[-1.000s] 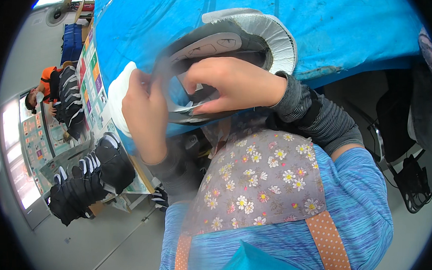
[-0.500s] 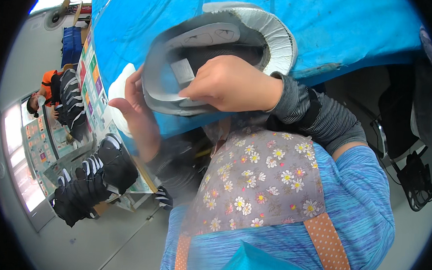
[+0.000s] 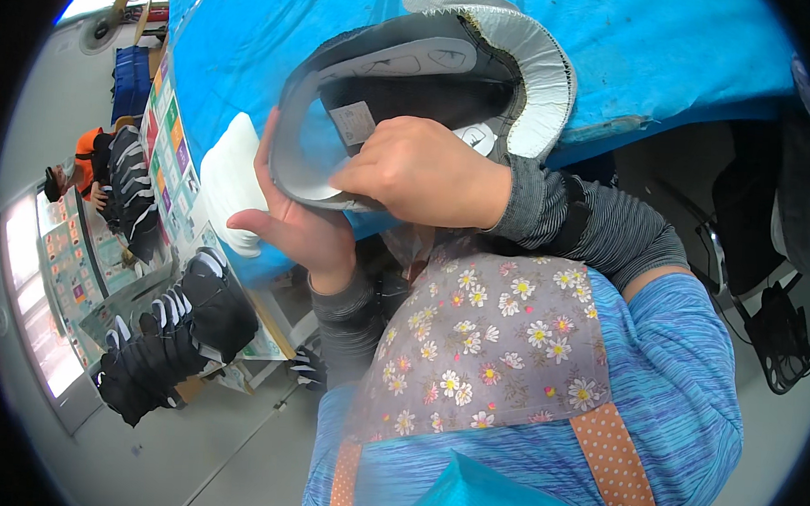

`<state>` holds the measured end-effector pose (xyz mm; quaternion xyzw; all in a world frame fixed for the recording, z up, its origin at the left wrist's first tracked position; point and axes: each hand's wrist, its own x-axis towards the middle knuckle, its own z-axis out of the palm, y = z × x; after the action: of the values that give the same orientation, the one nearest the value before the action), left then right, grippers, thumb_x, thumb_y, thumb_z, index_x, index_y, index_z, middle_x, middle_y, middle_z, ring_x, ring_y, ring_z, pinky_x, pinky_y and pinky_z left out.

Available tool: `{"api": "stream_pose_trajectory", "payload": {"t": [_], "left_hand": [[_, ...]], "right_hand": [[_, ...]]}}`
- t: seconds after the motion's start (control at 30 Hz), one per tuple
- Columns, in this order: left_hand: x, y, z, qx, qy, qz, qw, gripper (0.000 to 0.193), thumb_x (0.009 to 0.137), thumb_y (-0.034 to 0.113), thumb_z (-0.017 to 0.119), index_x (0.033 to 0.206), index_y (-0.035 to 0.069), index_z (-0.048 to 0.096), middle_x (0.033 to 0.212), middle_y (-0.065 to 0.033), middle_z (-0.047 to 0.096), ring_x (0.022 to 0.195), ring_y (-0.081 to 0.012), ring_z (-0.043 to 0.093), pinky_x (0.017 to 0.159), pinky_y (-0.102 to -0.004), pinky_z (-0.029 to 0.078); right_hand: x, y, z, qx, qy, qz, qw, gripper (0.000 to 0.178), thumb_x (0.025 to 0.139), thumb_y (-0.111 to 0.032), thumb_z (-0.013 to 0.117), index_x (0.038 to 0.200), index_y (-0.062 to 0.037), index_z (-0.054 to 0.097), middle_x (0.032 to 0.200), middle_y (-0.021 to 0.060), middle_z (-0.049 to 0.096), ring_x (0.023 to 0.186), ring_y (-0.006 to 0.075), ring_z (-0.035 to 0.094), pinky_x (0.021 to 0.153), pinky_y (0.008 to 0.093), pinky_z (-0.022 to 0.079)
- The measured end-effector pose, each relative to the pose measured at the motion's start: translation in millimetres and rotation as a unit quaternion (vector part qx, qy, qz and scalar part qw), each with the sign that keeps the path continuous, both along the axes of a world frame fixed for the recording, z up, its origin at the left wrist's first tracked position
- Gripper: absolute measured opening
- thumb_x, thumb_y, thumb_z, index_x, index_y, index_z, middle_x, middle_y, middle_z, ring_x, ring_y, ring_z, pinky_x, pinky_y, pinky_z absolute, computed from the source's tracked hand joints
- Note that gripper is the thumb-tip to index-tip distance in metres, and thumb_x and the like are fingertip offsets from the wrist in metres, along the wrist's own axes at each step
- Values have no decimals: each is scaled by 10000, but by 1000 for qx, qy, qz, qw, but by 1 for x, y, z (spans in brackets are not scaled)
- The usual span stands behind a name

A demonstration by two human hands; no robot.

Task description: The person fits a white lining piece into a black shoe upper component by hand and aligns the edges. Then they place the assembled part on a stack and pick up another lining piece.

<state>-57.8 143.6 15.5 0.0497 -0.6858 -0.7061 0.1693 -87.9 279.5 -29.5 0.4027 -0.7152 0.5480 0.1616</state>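
A grey shoe upper (image 3: 298,124) is tilted over the table's near edge, its inside facing me. Its right end has a white gathered edge (image 3: 551,87), and a small white label (image 3: 352,122) shows in the dark lining. My right hand (image 3: 432,174) reaches over the near side, thumb and forefinger pinching the pale lining close to the rounded left end. Flat against the outside of that end lies my left hand (image 3: 312,234), thumb stretched away. Its other fingers are partly hidden behind the upper. Beside this hand stands a smooth white rounded object (image 3: 230,184).
A blue sheet (image 3: 663,56) covers the table. At lower left, black shoes (image 3: 181,333) stand in a row. Another person in orange (image 3: 87,158) is at the far left beside more dark shoes (image 3: 132,188). A black chair (image 3: 745,225) is at right.
The shoe upper has shifted slightly right and turned more toward me. My left hand has moved right, coming against its rounded end. My right hand keeps its pinch and has shifted slightly.
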Motion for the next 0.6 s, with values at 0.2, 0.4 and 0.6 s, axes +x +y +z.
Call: {"api": "stream_pose_trajectory", "payload": {"t": [0.2,0.4,0.6], "left_hand": [[0,3,-4,20,5,1,1000,1037,908,813,117,1442,-31,396,1477,-173,439,1376,-297,405,1167,-446,273],[-5,5,-11,33,19,14,999,1017,919,800,110,1434,-25,407,1471,-168,439,1383,-303,393,1173,-449,266],[-6,9,-9,42,13,36,998,1004,928,790,112,1418,-29,422,1460,-165,451,1374,-304,404,1169,-454,273]], "right_hand": [[0,-4,-6,26,45,-6,999,47,723,-96,635,759,-68,647,658,75,632,679,281,666,652,389,521],[-1,-7,-16,53,88,-15,995,63,758,-121,624,774,-61,617,663,79,630,692,257,672,694,360,528],[1,-2,-13,105,104,12,989,108,795,-124,620,870,-48,622,732,72,648,747,246,671,704,356,529]]}}
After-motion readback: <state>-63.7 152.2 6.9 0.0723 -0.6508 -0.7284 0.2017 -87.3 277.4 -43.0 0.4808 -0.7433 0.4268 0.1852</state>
